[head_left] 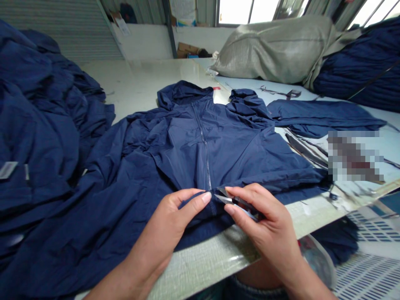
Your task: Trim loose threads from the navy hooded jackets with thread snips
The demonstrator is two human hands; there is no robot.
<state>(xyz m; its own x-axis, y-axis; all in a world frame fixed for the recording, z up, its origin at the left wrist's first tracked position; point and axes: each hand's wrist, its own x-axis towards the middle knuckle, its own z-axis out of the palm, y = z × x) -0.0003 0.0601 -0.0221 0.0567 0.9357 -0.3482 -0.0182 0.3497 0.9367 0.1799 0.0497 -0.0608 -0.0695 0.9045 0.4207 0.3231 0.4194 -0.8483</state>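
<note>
A navy hooded jacket lies spread on the table, its front zipper running down the middle toward me. My left hand pinches the jacket's fabric beside the zipper's lower end. In my right hand is a pair of thread snips, held between thumb and fingers. The blades stand slightly apart, their tips pointing left, close to the fabric by my left fingertips. Any thread between the blades is too small to make out.
Navy garments are heaped at the left. A folded navy piece and dark strips lie at the right. Behind them rests a large grey-beige sack. Below the table's front edge stands a white plastic basket.
</note>
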